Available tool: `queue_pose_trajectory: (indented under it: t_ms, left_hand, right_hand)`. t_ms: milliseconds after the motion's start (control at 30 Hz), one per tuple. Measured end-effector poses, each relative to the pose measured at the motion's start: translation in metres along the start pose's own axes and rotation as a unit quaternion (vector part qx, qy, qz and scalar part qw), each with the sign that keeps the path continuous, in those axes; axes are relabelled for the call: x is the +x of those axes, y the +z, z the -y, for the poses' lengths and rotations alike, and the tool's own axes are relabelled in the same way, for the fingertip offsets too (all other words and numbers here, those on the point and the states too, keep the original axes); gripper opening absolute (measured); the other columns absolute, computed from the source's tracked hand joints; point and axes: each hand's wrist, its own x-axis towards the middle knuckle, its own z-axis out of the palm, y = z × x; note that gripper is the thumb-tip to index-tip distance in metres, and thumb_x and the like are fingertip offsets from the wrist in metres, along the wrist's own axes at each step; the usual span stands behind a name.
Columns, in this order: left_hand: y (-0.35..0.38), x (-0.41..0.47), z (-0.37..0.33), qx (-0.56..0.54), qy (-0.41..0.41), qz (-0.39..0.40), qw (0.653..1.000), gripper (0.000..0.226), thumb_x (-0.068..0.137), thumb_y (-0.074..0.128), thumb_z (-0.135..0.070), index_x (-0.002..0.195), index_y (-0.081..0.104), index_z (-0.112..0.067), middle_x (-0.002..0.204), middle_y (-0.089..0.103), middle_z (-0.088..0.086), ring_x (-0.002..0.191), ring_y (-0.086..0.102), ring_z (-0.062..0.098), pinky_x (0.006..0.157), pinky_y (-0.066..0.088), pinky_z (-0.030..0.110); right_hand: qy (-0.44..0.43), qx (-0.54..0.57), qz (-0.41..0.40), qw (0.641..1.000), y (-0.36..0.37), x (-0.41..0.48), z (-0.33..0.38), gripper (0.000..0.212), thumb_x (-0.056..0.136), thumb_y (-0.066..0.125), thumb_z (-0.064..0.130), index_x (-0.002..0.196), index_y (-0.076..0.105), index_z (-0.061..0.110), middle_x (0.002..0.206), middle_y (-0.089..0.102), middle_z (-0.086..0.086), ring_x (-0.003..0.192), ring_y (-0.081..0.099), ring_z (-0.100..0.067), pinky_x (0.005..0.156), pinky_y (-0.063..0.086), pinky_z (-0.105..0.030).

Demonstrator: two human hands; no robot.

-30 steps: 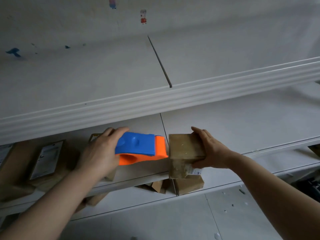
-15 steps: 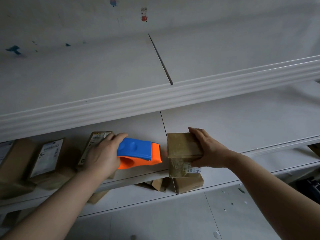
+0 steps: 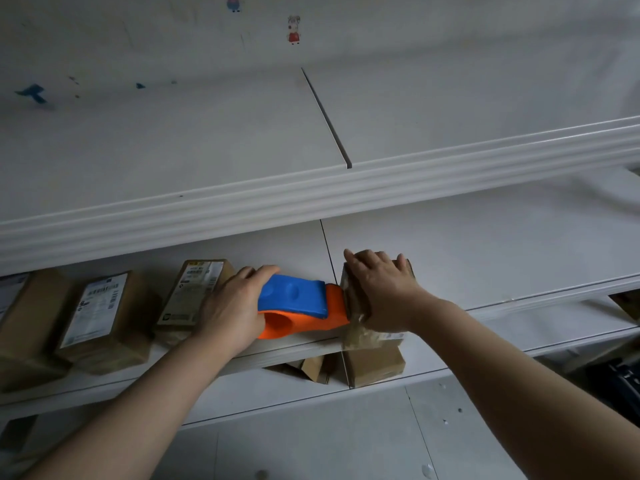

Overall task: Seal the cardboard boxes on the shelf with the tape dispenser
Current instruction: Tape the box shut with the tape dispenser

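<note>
One box (image 3: pixel 349 299) mid-seal: right hand (image 3: pixel 382 292) flat on top; left hand (image 3: pixel 230 308) wrapped round tape dispenser (image 3: pixel 301 311), nose touching. Three labelled boxes (image 3: pixel 104 317) alongside, seal state unclear.

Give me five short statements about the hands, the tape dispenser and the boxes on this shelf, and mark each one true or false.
1. The left hand grips the tape dispenser. True.
2. The right hand hangs free, away from any box. False: it lies flat on top of the small box at the shelf edge.
3. The dispenser's orange end meets the left side of that box. True.
4. The dispenser is red and green. False: it is blue on top and orange below.
5. The labelled boxes stand to the right of the hands. False: they stand to the left.
</note>
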Motion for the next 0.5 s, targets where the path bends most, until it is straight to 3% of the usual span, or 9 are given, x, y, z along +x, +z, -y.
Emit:
queue_pose_trajectory:
  t_ms: [67,133,233,300,367,433,500]
  left_hand:
    - [-0.010,-0.001,0.002,-0.035,-0.002,-0.039,0.999,0.075,0.070,0.055,-0.001,0.135,0.043,-0.037,0.125,0.053,-0.003,0.108,0.056,0.026,0.081,0.050,0.039]
    - [-0.019,0.000,-0.002,-0.042,0.009,-0.063,0.997,0.075,0.069,0.057,-0.002,0.135,0.044,-0.036,0.125,0.054,-0.003,0.108,0.057,0.026,0.083,0.050,0.040]
    - [-0.020,0.002,-0.021,0.008,0.042,-0.035,0.998,0.076,0.073,0.056,-0.007,0.138,0.037,-0.039,0.127,0.051,-0.006,0.109,0.056,0.024,0.082,0.050,0.038]
    - [-0.012,0.004,-0.036,0.011,0.048,0.003,0.999,0.075,0.076,0.056,-0.010,0.140,0.032,-0.041,0.129,0.049,-0.007,0.110,0.055,0.022,0.082,0.051,0.038]
    - [-0.006,0.006,-0.046,0.004,0.049,0.015,0.999,0.073,0.078,0.056,-0.014,0.141,0.029,-0.041,0.131,0.048,-0.007,0.111,0.054,0.021,0.082,0.051,0.037]
    - [-0.006,0.009,-0.053,0.033,0.060,0.004,0.998,0.074,0.080,0.056,-0.014,0.143,0.026,-0.039,0.132,0.047,-0.007,0.113,0.053,0.019,0.080,0.048,0.033]
    - [-0.008,0.010,-0.059,0.062,0.067,-0.003,0.996,0.076,0.081,0.056,-0.013,0.145,0.023,-0.038,0.132,0.046,-0.007,0.115,0.052,0.018,0.077,0.045,0.031]
  right_hand:
    - [-0.006,0.170,-0.043,0.984,-0.004,-0.001,-0.013,0.110,0.067,0.079,0.022,0.152,0.008,0.014,0.144,0.024,-0.008,0.132,0.028,-0.024,0.111,0.028,-0.040]
    - [0.001,0.325,-0.048,0.945,0.004,-0.008,-0.029,0.113,0.061,0.085,0.007,0.149,0.016,0.013,0.139,0.027,-0.008,0.126,0.033,-0.017,0.099,0.036,-0.021]
    - [0.042,0.401,0.005,0.915,0.034,-0.017,-0.043,0.113,0.060,0.086,0.001,0.148,0.016,0.017,0.139,0.028,-0.003,0.131,0.032,-0.018,0.094,0.041,-0.021]
    - [0.077,0.385,0.010,0.919,0.052,-0.021,-0.050,0.116,0.061,0.087,0.007,0.149,0.012,0.017,0.148,0.026,-0.007,0.139,0.028,-0.024,0.104,0.036,-0.027]
    - [0.092,0.307,-0.001,0.947,0.056,-0.023,-0.054,0.122,0.064,0.087,0.022,0.151,0.003,0.015,0.157,0.015,-0.006,0.146,0.015,-0.027,0.115,0.022,-0.040]
    - [0.075,0.224,-0.005,0.972,0.048,-0.022,-0.049,0.131,0.063,0.086,0.036,0.151,-0.009,0.019,0.160,0.001,0.002,0.148,-0.004,-0.020,0.117,0.005,-0.052]
    - [0.031,0.181,-0.006,0.983,0.041,-0.017,-0.040,0.132,0.063,0.083,0.042,0.151,-0.012,0.021,0.160,0.005,0.005,0.147,-0.004,-0.014,0.117,0.000,-0.056]
